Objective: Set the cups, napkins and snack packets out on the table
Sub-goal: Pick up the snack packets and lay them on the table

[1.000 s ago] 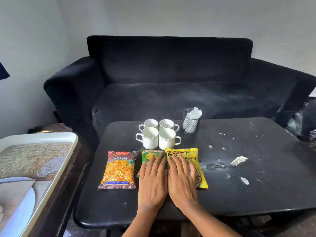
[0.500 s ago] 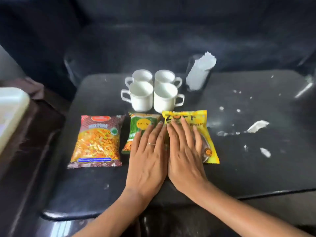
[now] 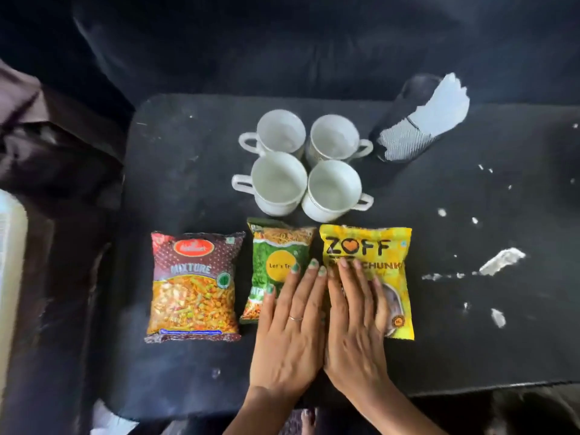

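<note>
1. On the near half of the black bench [image 3: 470,340], three snack packets lie flat in a row: a maroon "Mixture" packet [image 3: 193,285] on the left, a green packet [image 3: 276,262] in the middle and a yellow "Zoff" packet [image 3: 376,246] on the right.
2. Just behind the packets, four white cups [image 3: 303,166] stand upright in a tight two-by-two block, handles turned outward, all of them empty as far as can be seen.
3. To the right of the cups, a dark mesh holder [image 3: 405,133] carries white napkins [image 3: 439,105] that stick out of its top; the napkins are not laid out singly.
4. The left hand [image 3: 290,334] rests flat on the green packet, and the right hand [image 3: 356,334] rests flat on the yellow one. Each grip is wide, fingers straight, holding nothing; the two hands touch side by side.
5. By my judgement the task is nearly done: cups, napkins and packets are all on the bench, and the hands seem only to be squaring up the last two packets.
6. White scraps and crumbs [image 3: 502,262] are scattered over the right part of the bench, and a black sofa [image 3: 282,42] stands behind it.
</note>
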